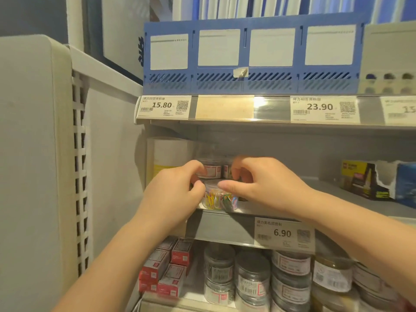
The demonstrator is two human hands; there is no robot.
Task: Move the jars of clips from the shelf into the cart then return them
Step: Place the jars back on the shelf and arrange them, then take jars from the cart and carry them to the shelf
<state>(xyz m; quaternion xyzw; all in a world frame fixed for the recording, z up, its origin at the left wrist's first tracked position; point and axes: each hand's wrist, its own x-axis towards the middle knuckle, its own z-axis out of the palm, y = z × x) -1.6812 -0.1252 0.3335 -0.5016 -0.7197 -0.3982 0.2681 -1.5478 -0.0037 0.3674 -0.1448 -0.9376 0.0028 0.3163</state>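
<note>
Head view: a shop shelving unit seen from the front, both bare forearms reaching in.
Jar: a clear round plastic jar of coloured paper clips (219,200) stands at the front edge of the grey middle shelf (276,211), towards its left end.
Left hand: the left hand (177,188) grasps the jar's left side, fingers curled against the lid.
Right hand: the right hand (258,180) grasps the same jar from the right, its thumb lying across the lid's front and its curled fingers reaching over the top.
Behind the jar: two more clear jars with red-and-white labels (211,171) stand just beside each other, deeper on the shelf.
Shelf edge: a white price tag reading 6.90 (282,233) sits below and to the right of the jar.
Right end of middle shelf: a torn black-and-yellow cardboard box (369,183), well apart from the hands.
Lower shelf: stacked clear jars of silver clips (252,275), with small red boxes (166,269) to their left.
Upper shelf: a blue plastic file rack (247,57) above price tags reading 15.80 (163,106) and 23.90 (324,108).
Left side: a white lattice panel (80,176).
</note>
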